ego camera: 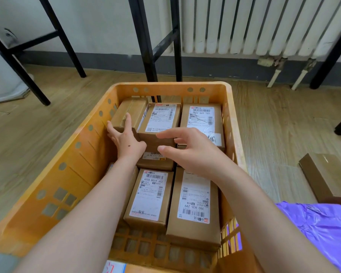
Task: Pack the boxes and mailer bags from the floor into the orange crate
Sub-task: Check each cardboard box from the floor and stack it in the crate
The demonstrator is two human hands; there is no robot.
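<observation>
Orange crate (167,89) sits on the wood floor (274,119) right below us, and we count at least 6 cardboard boxes inside it. Along its far wall stand 3. A plain box (133,110) is in the left corner. A far middle box (161,119) with a white shipping label touches it. A far right box (203,119), also labelled, stands against the right wall. Nearer to us lie 2 more, labels up: a near middle box (149,196) marked 400A B019 J02 and, just beside it, a near right box (194,203) marked 360 H35 Z99. Between the rows, a lower box (156,161) shows only a strip of its label.

Our left hand (126,139) rests on the near end of the plain box, its fingers spread and nearly straight. 1 fingertip is on the box's top and the others are at its left side by the crate wall. We cannot tell whether the thumb presses the far middle box. Our right hand (193,152) hovers over the near edge of the far middle box, fingers wide and relaxed, holding nothing.

Outside the crate, to the right, a loose box (323,174) lies on the floor, and a purple mailer bag (321,229) lies near the crate's right wall. Behind the crate stand black frame legs (146,46) and a white radiator (244,24).
</observation>
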